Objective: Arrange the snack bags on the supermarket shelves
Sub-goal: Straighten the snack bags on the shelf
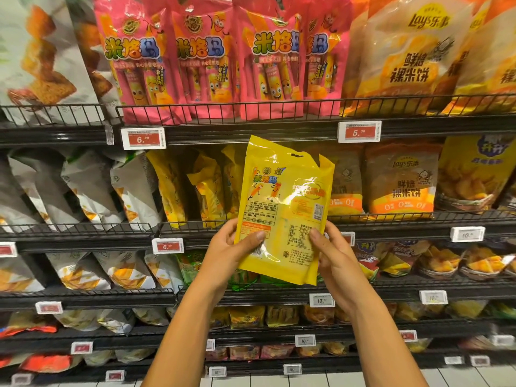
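While we hold the yellow snack bag [282, 210] up in front of the shelves, its printed back faces us and it stands nearly upright, tipped a little to the right. Our left hand [234, 247] has its grip clamped on the bag's lower left edge, thumb across the face, and our right hand [332, 252] pinches the lower right edge the same way. The bag hangs in the air before the second shelf [391, 219], in front of the gap between the yellow bags [206, 188] leaning there and the orange rice-cracker bags [399, 180] to the right. We judge the step in hand to be placing: the bag is picked up and aligned but not yet set down. The next move seems to call for turning the front outward, lifting the bottom over the wire rail at the shelf's front edge, and standing the bag beside the matching yellow ones. The pink bags [201, 60] on the shelf above stay out of it.
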`<state>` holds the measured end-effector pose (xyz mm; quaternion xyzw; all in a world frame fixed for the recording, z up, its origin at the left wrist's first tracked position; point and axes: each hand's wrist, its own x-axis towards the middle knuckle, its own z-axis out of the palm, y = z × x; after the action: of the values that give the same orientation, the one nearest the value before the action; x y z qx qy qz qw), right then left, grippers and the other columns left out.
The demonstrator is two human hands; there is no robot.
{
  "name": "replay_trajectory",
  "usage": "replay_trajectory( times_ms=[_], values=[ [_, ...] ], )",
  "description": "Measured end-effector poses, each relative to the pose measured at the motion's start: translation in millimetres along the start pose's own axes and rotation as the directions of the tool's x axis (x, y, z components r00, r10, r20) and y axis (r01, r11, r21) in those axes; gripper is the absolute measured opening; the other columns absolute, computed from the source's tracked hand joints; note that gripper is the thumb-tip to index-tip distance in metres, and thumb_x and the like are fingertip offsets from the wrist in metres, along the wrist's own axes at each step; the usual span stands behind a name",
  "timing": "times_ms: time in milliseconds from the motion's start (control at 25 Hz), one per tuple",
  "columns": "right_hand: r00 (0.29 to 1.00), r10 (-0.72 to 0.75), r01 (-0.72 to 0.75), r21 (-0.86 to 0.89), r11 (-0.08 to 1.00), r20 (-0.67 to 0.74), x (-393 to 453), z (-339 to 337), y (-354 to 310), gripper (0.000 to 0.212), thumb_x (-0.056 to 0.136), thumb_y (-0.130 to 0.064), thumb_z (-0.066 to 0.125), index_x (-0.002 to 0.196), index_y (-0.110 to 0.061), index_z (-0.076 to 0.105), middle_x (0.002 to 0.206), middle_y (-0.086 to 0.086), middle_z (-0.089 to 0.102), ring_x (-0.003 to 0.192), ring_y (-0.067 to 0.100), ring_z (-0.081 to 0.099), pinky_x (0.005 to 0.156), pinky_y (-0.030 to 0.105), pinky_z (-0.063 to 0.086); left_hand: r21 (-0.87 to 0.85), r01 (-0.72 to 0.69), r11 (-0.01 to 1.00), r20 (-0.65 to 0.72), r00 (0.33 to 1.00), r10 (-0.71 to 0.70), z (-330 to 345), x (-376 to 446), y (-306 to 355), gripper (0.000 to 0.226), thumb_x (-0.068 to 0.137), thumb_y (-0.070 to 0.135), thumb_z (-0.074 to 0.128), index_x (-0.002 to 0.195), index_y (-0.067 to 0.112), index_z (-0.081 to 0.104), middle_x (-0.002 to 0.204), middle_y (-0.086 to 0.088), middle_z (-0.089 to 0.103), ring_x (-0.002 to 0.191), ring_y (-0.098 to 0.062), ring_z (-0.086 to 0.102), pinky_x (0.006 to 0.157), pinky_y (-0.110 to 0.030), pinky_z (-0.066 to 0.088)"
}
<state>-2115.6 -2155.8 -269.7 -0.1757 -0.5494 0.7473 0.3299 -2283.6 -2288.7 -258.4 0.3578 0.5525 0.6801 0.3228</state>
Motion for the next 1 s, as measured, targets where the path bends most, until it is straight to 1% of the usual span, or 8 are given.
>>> replay_trajectory(
  times_ms=[160,280,360,480,600,760,880,1000],
  values=[
    [0.998,-0.058,0.057,-0.009,0.998,-0.038,1,4,0,0.072,0.076,-0.029,0.079,0.141,-0.023,0.048,0.119,0.004,0.074,0.11,0.022,0.071,0.087,0.039,0.06,0.01,0.015,1.0,-0.071,0.997,-0.015,0,4,0,0.08,0.072,0.033,0.085,0.139,0.027,0.042,0.124,0.007,0.068,0.114,-0.013,0.065,0.095,-0.035,0.05],
    [0.987,-0.116,0.115,-0.019,0.993,-0.111,3,8,2,0.071,0.076,-0.022,0.077,0.141,-0.02,0.049,0.114,0.003,0.076,0.105,0.02,0.073,0.076,0.028,0.061,0.103,-0.046,0.994,-0.22,0.973,0.068,4,4,6,0.052,0.082,0.021,0.077,0.127,0.029,0.053,0.124,0.01,0.062,0.117,-0.008,0.059,0.092,-0.028,0.049],
    [0.983,-0.133,0.126,-0.057,0.99,-0.123,4,9,3,0.071,0.075,-0.021,0.077,0.141,-0.018,0.051,0.115,0.002,0.076,0.105,0.019,0.073,0.078,0.029,0.061,0.08,-0.038,0.996,-0.133,0.99,0.048,7,2,11,0.035,0.086,0.02,0.073,0.119,0.027,0.062,0.116,0.007,0.069,0.112,-0.013,0.064,0.085,-0.028,0.056],
    [0.983,-0.141,0.128,-0.111,0.986,-0.116,5,11,3,0.076,0.072,-0.026,0.08,0.141,-0.017,0.051,0.121,0.003,0.073,0.109,0.017,0.071,0.083,0.03,0.06,0.091,0.032,0.995,0.083,0.996,-0.04,17,-6,17,0.051,0.082,0.042,0.07,0.13,0.031,0.057,0.119,0.018,0.068,0.113,-0.003,0.064,0.092,-0.03,0.055],
    [0.984,-0.156,0.135,-0.214,0.967,-0.084,5,13,3,0.063,0.075,-0.037,0.084,0.132,-0.031,0.058,0.124,-0.009,0.07,0.114,0.007,0.066,0.089,0.026,0.056,0.089,0.048,0.995,0.178,0.982,-0.063,24,-7,21,0.057,0.076,0.058,0.066,0.129,0.046,0.049,0.119,0.034,0.063,0.114,0.01,0.058,0.089,-0.017,0.052],
    [0.989,-0.138,0.122,-0.246,0.961,-0.047,3,18,-1,0.034,0.093,-0.05,0.05,0.119,-0.038,0.069,0.122,-0.016,0.07,0.118,0.001,0.062,0.09,0.02,0.048,0.077,0.059,0.995,0.173,0.982,-0.071,19,-3,23,0.073,0.076,0.058,0.067,0.142,0.032,0.045,0.132,0.02,0.061,0.123,0.0,0.056,0.107,-0.038,0.042],
    [0.983,-0.174,0.152,-0.264,0.952,-0.064,5,18,1,0.026,0.104,-0.025,0.048,0.115,-0.034,0.07,0.118,-0.013,0.073,0.115,0.004,0.064,0.089,0.021,0.049,0.037,0.074,0.997,0.161,0.984,-0.079,14,0,22,0.088,0.068,0.052,0.075,0.146,0.027,0.041,0.144,0.007,0.053,0.132,-0.014,0.051,0.112,-0.05,0.039],
    [0.968,-0.224,0.185,-0.285,0.94,-0.112,8,17,4,0.035,0.096,0.0,0.061,0.117,-0.028,0.067,0.112,-0.009,0.074,0.11,0.011,0.067,0.082,0.023,0.056,0.015,0.076,0.997,0.181,0.98,-0.078,10,5,17,0.095,0.066,0.046,0.079,0.148,0.027,0.036,0.149,0.003,0.048,0.135,-0.017,0.049,0.11,-0.048,0.041]
  ],
)
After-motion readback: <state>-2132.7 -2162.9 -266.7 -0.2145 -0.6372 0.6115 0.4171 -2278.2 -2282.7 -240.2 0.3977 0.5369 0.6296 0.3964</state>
